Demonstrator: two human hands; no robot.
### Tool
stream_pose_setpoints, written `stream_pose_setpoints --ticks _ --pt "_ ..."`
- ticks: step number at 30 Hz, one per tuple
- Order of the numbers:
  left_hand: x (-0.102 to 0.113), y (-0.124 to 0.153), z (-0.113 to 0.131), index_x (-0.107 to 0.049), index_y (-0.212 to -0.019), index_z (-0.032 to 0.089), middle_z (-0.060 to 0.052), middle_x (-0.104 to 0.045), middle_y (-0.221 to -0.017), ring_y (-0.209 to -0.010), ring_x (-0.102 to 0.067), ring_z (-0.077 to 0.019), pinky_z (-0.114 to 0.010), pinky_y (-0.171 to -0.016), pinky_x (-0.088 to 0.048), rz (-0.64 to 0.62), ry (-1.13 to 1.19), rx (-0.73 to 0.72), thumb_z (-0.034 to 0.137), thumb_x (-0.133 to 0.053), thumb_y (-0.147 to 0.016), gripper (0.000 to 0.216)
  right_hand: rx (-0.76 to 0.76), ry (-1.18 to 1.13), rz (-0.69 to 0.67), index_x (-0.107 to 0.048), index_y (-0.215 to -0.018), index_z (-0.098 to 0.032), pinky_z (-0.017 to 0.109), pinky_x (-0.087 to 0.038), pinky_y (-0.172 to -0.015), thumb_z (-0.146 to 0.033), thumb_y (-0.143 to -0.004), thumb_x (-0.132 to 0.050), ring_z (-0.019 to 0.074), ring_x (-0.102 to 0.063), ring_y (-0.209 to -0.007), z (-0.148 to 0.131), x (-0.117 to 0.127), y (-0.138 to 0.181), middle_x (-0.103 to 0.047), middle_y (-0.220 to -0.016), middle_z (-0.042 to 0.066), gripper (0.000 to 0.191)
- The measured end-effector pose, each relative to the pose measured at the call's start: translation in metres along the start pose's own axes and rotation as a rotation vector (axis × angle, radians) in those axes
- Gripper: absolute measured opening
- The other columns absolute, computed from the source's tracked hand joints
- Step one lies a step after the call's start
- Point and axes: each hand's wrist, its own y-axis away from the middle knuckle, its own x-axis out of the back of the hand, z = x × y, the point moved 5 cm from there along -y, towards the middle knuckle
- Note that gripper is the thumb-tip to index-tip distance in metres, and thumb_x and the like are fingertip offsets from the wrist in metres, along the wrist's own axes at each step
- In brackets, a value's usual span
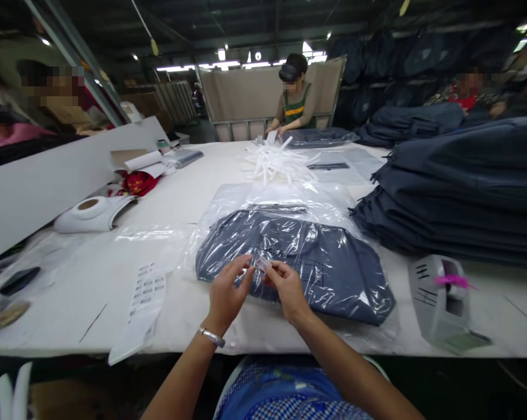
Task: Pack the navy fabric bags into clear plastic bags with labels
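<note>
A dark blue bag (346,271) in a clear plastic sleeve lies flat on the table before me. Over its near middle, my right hand (287,289) pinches a small clear strip (262,264), which looks like tape or a sticker. The thumb and forefinger of my left hand (231,286) close in at the strip's other end. My remaining right fingers are curled and partly hidden. To the left lies a sheet of printed labels (143,297). A grey tape dispenser (441,303) with a pink tuft stands at the right.
Stacked dark blue bags (460,192) rise on the right. White strips (278,160) are heaped beyond the wrapped bag. A co-worker (296,99) handles things across the white table (176,201). On the left are a white roll (91,210), a red cloth item (139,182) and a low partition (71,169).
</note>
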Motion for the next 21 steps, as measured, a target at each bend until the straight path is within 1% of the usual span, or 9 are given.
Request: stream_pose_setpoints --ticks 1,3,6,9,12,15,18,19,21 --pt "-0.004 -0.006 0.000 -0.065 -0.121 0.025 -0.007 -0.070 -0.116 -0.097 -0.069 -0.0208 -0.034 -0.081 -0.060 -0.013 0.070 0.061 0.038 -0.059 -0.090 0.034 0.004 0.045 -0.010 -0.072 -0.093 -0.018 0.026 -0.052 -0.066 -0.046 -0.075 -0.073 0.0141 -0.062 -0.067 -0.005 0.006 -0.001 -0.070 -0.079 0.002 0.034" --pt "-0.016 -0.018 -0.001 -0.066 -0.119 0.024 -0.007 -0.072 -0.106 -0.087 -0.070 -0.0194 -0.030 -0.073 -0.060 -0.092 0.196 0.158 0.039 -0.064 -0.086 0.036 0.022 0.143 -0.033 -0.073 -0.092 -0.018 0.027 -0.053 -0.065 -0.046 -0.076 -0.072 0.0149 -0.063 -0.065 -0.014 0.016 -0.001 -0.071 -0.079 0.003 0.032" --pt "-0.035 -0.027 -0.001 -0.068 -0.114 0.024 -0.004 -0.074 -0.090 -0.079 -0.071 -0.0188 -0.031 -0.074 -0.060 -0.252 0.347 0.250 0.038 -0.068 -0.082 0.035 0.063 0.285 -0.049 -0.072 -0.100 -0.019 0.028 -0.053 -0.064 -0.042 -0.079 -0.068 0.0166 -0.066 -0.065 -0.025 0.031 0.001 -0.073 -0.081 0.004 0.031" --pt "-0.050 -0.028 -0.001 -0.067 -0.116 0.023 -0.004 -0.074 -0.089 -0.081 -0.072 -0.0207 -0.033 -0.076 -0.061 -0.380 0.482 0.341 0.038 -0.070 -0.080 0.039 0.090 0.374 -0.038 -0.067 -0.110 -0.021 0.028 -0.052 -0.063 -0.036 -0.081 -0.067 0.0180 -0.067 -0.065 -0.033 0.048 0.000 -0.071 -0.074 0.001 0.034" --pt "-0.062 -0.035 -0.003 -0.067 -0.116 0.020 -0.006 -0.075 -0.092 -0.083 -0.072 -0.0220 -0.035 -0.076 -0.061 -0.454 0.568 0.424 0.039 -0.070 -0.079 0.041 0.078 0.395 -0.069 -0.069 -0.095 -0.020 0.028 -0.051 -0.063 -0.037 -0.081 -0.066 0.0182 -0.067 -0.066 -0.040 0.060 -0.011 -0.070 -0.073 0.001 0.022" --pt "-0.071 -0.057 -0.005 -0.068 -0.113 0.019 -0.006 -0.076 -0.090 -0.081 -0.072 -0.0214 -0.035 -0.077 -0.061 -0.447 0.494 0.380 0.039 -0.070 -0.079 0.039 0.115 0.460 -0.092 -0.071 -0.084 -0.020 0.027 -0.051 -0.064 -0.038 -0.081 -0.066 0.0174 -0.065 -0.070 -0.051 0.067 -0.034 -0.070 -0.078 0.002 0.019" --pt "-0.079 -0.087 -0.011 -0.071 -0.109 0.020 -0.004 -0.076 -0.087 -0.081 -0.072 -0.0207 -0.033 -0.078 -0.059 -0.398 0.308 0.263 0.036 -0.071 -0.078 0.035 0.223 0.619 -0.039 -0.073 -0.079 -0.022 0.025 -0.048 -0.062 -0.035 -0.077 -0.068 0.0160 -0.061 -0.071 -0.062 0.073 -0.065 -0.071 -0.085 0.002 0.015" --pt "-0.083 -0.095 -0.015 -0.071 -0.109 0.020 -0.004 -0.076 -0.086 -0.081 -0.072 -0.0207 -0.033 -0.078 -0.058 -0.396 0.267 0.243 0.035 -0.070 -0.078 0.034 0.221 0.640 -0.037 -0.073 -0.079 -0.022 0.024 -0.047 -0.060 -0.035 -0.077 -0.068 0.0152 -0.060 -0.068 -0.062 0.074 -0.076 -0.070 -0.083 0.002 0.014" --pt "-0.091 -0.108 -0.024 -0.070 -0.110 0.019 -0.003 -0.077 -0.084 -0.079 -0.071 -0.0203 -0.032 -0.076 -0.057 -0.412 0.209 0.232 0.032 -0.069 -0.079 0.034 0.145 0.625 -0.064 -0.072 -0.079 -0.020 0.023 -0.044 -0.054 -0.034 -0.078 -0.066 0.0139 -0.058 -0.060 -0.057 0.075 -0.094 -0.068 -0.074 0.001 0.015"
